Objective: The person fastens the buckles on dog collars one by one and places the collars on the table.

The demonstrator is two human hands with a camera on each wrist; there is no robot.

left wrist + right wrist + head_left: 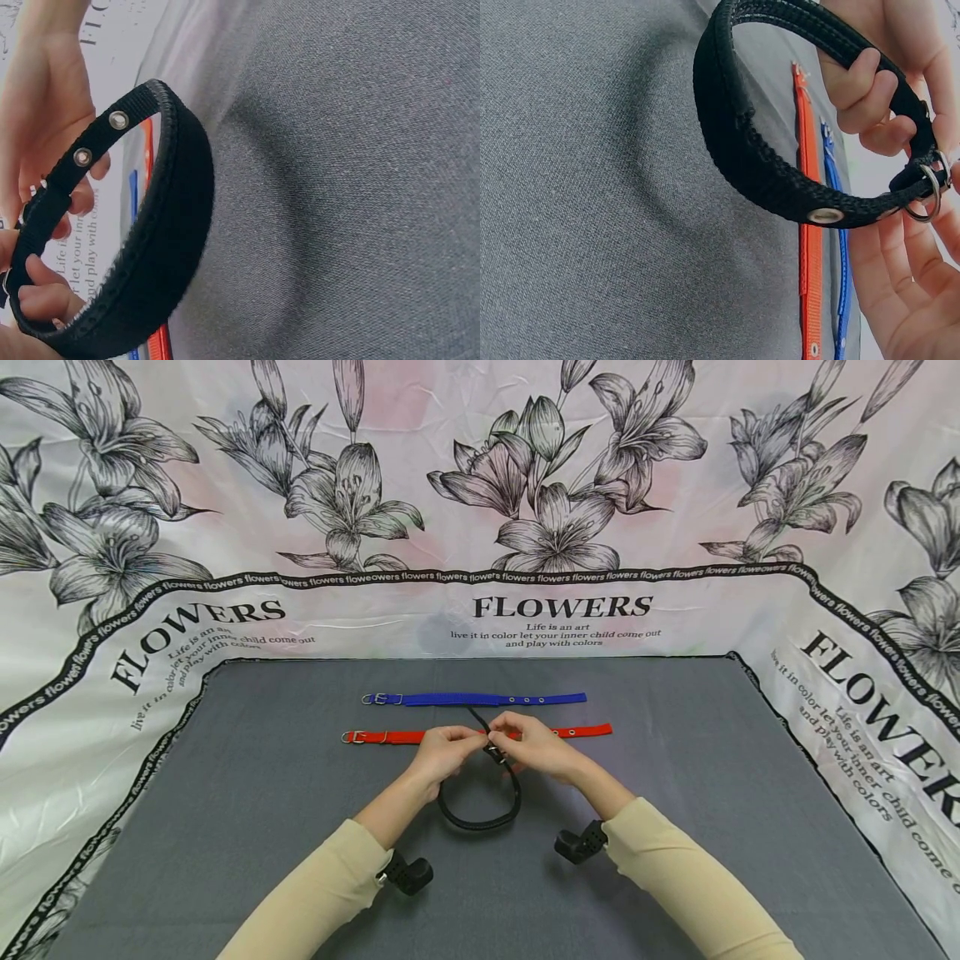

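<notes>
A black collar (480,825), bent into a loop, is held up by both hands above the grey cloth. My left hand (442,756) pinches it near the buckle end, with fingers curled at the strap (41,214). My right hand (540,750) grips the same spot from the other side, and the strap's tail sticks up past the fingers. In the right wrist view a metal ring (932,193) hangs by the buckle, and an eyelet (826,216) shows in the band. The fingers partly hide the buckle.
Behind the hands a red collar (386,737) lies flat, its middle partly covered by them. Farther back, a blue collar (450,699) lies roughly parallel to it. A white flower-printed cloth (375,627) rises around the grey cloth (262,793).
</notes>
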